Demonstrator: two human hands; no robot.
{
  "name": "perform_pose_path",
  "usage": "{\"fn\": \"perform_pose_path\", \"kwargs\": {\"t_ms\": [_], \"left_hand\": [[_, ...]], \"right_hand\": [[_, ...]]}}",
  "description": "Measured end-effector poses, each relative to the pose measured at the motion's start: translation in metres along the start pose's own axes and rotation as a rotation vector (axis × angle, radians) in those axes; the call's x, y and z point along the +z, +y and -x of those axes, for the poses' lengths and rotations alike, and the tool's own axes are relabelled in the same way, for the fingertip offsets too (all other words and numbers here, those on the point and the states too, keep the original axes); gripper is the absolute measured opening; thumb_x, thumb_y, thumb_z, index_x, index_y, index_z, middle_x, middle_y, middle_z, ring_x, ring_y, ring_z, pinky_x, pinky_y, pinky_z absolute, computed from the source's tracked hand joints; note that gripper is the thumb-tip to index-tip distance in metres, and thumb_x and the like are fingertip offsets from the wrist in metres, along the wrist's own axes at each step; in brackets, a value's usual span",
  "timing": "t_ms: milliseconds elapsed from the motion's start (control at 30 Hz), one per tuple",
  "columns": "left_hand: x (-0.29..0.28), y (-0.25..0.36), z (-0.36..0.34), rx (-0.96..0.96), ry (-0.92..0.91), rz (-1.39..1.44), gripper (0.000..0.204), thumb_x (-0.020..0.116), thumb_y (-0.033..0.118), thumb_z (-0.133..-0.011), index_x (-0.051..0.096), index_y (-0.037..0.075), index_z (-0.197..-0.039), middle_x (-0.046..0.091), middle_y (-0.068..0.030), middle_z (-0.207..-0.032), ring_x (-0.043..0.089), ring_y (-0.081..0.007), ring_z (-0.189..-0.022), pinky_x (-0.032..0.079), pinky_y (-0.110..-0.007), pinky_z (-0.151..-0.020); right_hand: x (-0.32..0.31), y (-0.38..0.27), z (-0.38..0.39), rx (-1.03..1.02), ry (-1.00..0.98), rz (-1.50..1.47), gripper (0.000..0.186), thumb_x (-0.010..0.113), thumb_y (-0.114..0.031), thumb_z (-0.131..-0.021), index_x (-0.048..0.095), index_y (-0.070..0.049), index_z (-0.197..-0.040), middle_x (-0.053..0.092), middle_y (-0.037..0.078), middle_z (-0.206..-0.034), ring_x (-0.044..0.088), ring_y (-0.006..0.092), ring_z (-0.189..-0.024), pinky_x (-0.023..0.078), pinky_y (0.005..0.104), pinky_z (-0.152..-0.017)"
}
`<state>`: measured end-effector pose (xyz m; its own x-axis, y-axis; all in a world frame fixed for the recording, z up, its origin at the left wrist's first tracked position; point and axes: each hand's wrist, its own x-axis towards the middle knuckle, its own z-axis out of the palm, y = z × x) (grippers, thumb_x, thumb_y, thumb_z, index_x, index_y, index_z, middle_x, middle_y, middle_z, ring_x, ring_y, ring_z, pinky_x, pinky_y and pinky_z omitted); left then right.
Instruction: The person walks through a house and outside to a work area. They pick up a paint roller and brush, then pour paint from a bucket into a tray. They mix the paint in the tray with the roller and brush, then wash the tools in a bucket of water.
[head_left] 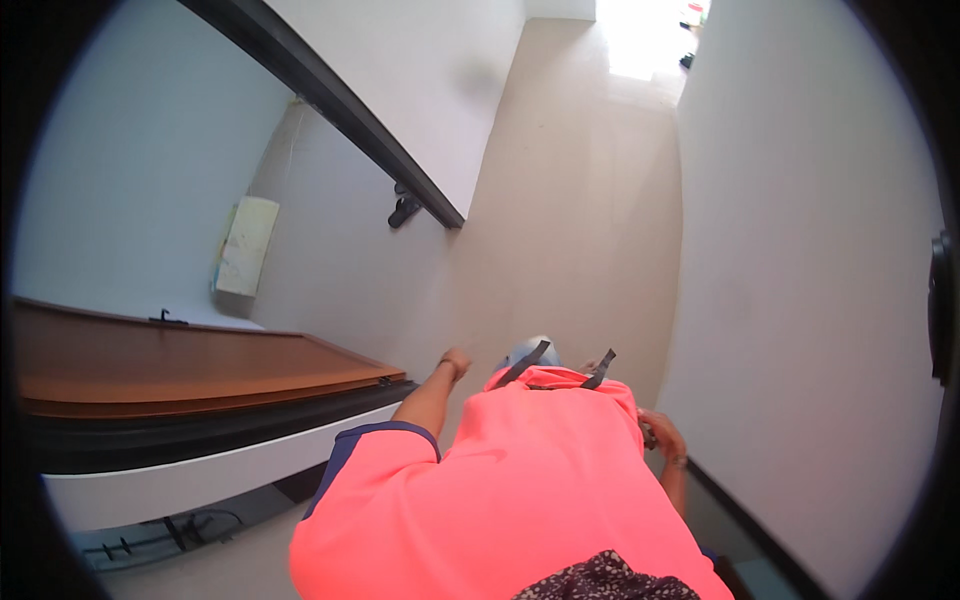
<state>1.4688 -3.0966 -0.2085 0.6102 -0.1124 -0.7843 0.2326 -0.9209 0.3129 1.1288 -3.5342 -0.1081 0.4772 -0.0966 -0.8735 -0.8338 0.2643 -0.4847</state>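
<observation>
The left hand [455,362] hangs out in front of the body on a bare forearm, its fingers curled loosely inward; it grips nothing and touches nothing, and a dark band circles the wrist. Nearest to it is the dark front edge of the wooden counter [200,365], just beside the forearm on the person's left. The right hand [662,432] sits low against the right side of the bright coral shirt [510,490], fingers bent around a small dark object [649,437] at the shirt's edge; what that object is cannot be told, and how tightly the hand closes on it is not clear. Two dark straps [565,365] cross the top of the shirt. No container shows within reach of either hand. The counter's brown top is bare apart from a small dark fitting [167,319] at its far edge, with a white panel below. On the left wall hangs a pale flat box [245,246], and a dark handrail [340,110] runs slantwise above it. A pale floor [580,200] stretches ahead between white walls toward a sunlit patch.
</observation>
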Motion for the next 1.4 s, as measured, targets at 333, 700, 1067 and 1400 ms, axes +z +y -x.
{"fn": "perform_pose_path", "kwargs": {"t_ms": [333, 700, 1067, 1400], "left_hand": [[0.012, 0.021, 0.006, -0.511, -0.131, 0.558, 0.021, 0.063, 0.013, -0.084, 0.063, -0.005, -0.094, 0.063, -0.0129, -0.072, 0.060, -0.0219, -0.056, 0.049, -0.037, -0.049], [-0.227, 0.346, -0.294, 0.179, 0.053, -0.116, 0.034, 0.053, 0.031, -0.085, 0.067, 0.000, -0.086, 0.068, -0.0186, -0.075, 0.068, -0.0292, -0.066, 0.052, -0.042, -0.060], [-0.290, 0.666, -0.470, 0.451, -0.125, 0.068, 0.019, 0.057, 0.021, -0.087, 0.060, 0.004, -0.078, 0.058, -0.0053, -0.059, 0.056, -0.0164, -0.048, 0.044, -0.033, -0.044], [-0.254, 0.555, -0.460, 0.071, -0.016, 0.106, 0.021, 0.061, 0.018, -0.081, 0.060, 0.000, -0.070, 0.060, -0.0132, -0.065, 0.059, -0.0245, -0.054, 0.046, -0.044, -0.046]], "right_hand": [[-0.070, -0.112, -0.146, -0.238, 0.022, 0.285, 0.053, 0.065, -0.031, -0.088, 0.055, 0.005, -0.126, 0.067, 0.013, -0.110, 0.066, 0.0240, -0.093, 0.054, 0.0366, -0.080], [-0.081, -0.384, -0.121, -0.164, 0.083, -0.413, 0.055, 0.067, -0.019, -0.089, 0.048, 0.003, -0.135, 0.057, 0.013, -0.129, 0.057, 0.0213, -0.115, 0.048, 0.0381, -0.098], [-0.204, -0.580, -0.298, -0.407, 0.091, -0.370, 0.064, 0.068, -0.039, -0.088, 0.049, -0.002, -0.136, 0.059, 0.010, -0.128, 0.055, 0.0230, -0.118, 0.046, 0.0416, -0.098], [-0.266, -0.645, -0.366, -0.017, 0.381, -0.056, 0.070, 0.078, -0.039, -0.074, 0.056, 0.005, -0.123, 0.066, 0.018, -0.108, 0.063, 0.0230, -0.099, 0.051, 0.0343, -0.081]]}}
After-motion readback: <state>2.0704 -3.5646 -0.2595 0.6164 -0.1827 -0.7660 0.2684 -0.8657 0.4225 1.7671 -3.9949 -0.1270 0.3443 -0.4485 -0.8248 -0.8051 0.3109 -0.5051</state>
